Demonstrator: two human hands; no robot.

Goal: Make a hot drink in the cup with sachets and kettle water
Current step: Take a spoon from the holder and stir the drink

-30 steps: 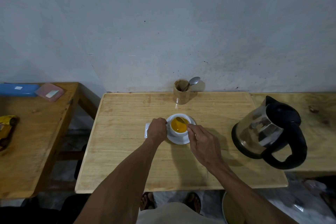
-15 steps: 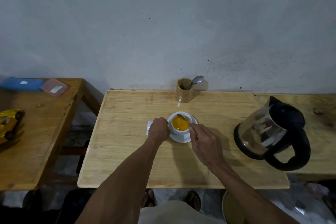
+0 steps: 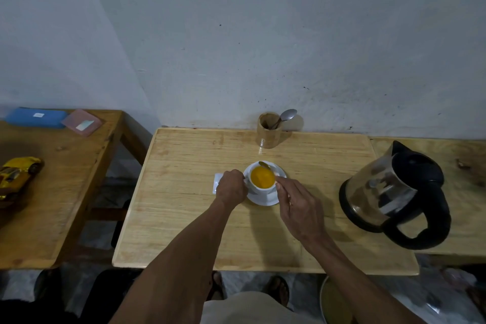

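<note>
the left hand [image 3: 231, 188] covered the cup's [image 3: 259, 187] left side, so the handle was hidden and whether the fingers gripped it or only pressed the wall could not be told. a white sachet [image 3: 217, 182] lay flat under that hand, only its left part showing. the right hand [image 3: 294, 202] was pinched shut on a spoon [image 3: 264, 165] at the cup's right rim; the stem was lost against the orange drink [image 3: 262, 177] and only the bowl showed, at the far rim. the cup stood on a white saucer [image 3: 265, 200] about mid-table [image 3: 184, 218], nearer the back edge than the front.

at the back edge, against the wall [image 3: 236, 34], stood a wooden holder [image 3: 268, 130] with a second spoon [image 3: 286, 115] leaning out of it. the kettle [image 3: 394, 194] sat at the right edge, well apart from the cup, handle toward the front, lapping onto a neighbouring table [image 3: 462, 155]. its water level was too murky to read. a separate table [image 3: 52, 192] to the left carried a blue case [image 3: 35, 118] and a pink card [image 3: 81, 122] at its far side, and a crumpled yellow wrapper [image 3: 18, 171] cut off by the frame. below the front edge, sandalled feet [image 3: 276, 288] and a round rim [image 3: 324, 300], half out of view.
</note>
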